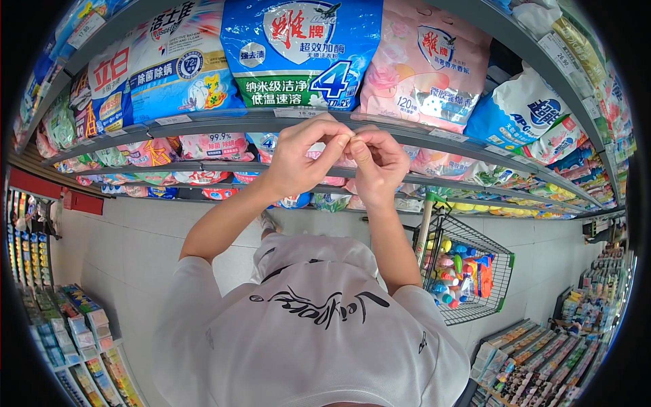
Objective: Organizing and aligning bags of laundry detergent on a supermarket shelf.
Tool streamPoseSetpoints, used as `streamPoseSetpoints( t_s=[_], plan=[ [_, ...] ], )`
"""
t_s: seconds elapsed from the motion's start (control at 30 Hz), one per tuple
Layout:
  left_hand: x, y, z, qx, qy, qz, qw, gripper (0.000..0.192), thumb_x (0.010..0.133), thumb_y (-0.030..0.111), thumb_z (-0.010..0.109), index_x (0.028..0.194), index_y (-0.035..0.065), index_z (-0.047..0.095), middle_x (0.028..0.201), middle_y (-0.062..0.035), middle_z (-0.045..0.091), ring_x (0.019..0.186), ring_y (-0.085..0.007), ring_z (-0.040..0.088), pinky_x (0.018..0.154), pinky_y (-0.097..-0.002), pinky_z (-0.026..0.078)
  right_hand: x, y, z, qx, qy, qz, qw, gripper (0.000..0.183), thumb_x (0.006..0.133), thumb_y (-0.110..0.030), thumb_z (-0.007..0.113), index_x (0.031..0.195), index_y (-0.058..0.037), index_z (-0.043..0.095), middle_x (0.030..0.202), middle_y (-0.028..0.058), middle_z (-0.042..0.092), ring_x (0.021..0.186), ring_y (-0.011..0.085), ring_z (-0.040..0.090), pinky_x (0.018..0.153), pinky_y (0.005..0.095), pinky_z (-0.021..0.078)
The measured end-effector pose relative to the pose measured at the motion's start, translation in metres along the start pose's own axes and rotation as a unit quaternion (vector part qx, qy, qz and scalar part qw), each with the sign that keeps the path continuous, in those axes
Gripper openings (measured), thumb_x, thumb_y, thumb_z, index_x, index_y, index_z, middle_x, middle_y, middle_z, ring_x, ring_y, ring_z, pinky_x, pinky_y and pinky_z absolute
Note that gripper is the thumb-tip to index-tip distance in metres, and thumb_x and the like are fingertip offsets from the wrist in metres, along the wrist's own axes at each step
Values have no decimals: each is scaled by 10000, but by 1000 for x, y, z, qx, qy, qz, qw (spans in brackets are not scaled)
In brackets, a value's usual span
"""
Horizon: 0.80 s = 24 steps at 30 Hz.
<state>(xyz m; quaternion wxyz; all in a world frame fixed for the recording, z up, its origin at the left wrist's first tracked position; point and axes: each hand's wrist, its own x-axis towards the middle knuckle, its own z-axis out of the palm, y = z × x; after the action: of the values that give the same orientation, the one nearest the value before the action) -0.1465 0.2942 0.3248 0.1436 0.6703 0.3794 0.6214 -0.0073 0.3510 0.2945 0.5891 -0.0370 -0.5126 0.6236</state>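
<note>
My left hand (300, 157) and my right hand (377, 165) are raised together in front of the shelf edge. Thumb and index finger are pinched on each, and the fingertips meet between the hands. Whether something tiny is held there cannot be seen. Just beyond them stands a large blue and green bag of laundry powder (300, 51). To its right is a pink laundry powder bag (422, 66), and to its left a white and blue one (178, 61). A price label (300, 113) sits on the shelf rail by my left hand.
Lower shelves (229, 165) hold more detergent bags under my hands. A wire shopping cart (501, 285) with green corners, loaded with bottles and packs, stands at my right on the tiled floor (147, 244). Stocked display racks (534, 356) stand behind me on both sides.
</note>
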Motion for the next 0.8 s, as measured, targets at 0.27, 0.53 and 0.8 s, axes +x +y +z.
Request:
streamPoseSetpoints(
  t_s=[0.27,0.53,0.8],
  plan=[
    [3,-1,-6,25,-18,2,1000,58,960,-66,626,1001,-77,666,878,-121,683,710,-138,669,627,-263,549,1,1,-4,-16,-9,6,1000,108,933,12,722,1010,71,674,932,104,693,813,137,670,721,254,558],
    [10,7,-17,81,-71,-22,994,36,936,-39,673,971,-49,668,835,-109,673,716,-157,675,633,-278,529,2,-4,-10,-63,-33,42,997,114,924,35,722,1026,67,682,951,95,697,862,138,672,763,251,549],
    [9,0,-18,109,-69,5,992,61,911,-36,696,962,-43,661,837,-120,674,713,-189,669,631,-295,527,2,-3,-11,-74,-36,50,995,113,923,35,723,1025,67,686,944,97,700,868,145,675,764,258,547]
  ],
)
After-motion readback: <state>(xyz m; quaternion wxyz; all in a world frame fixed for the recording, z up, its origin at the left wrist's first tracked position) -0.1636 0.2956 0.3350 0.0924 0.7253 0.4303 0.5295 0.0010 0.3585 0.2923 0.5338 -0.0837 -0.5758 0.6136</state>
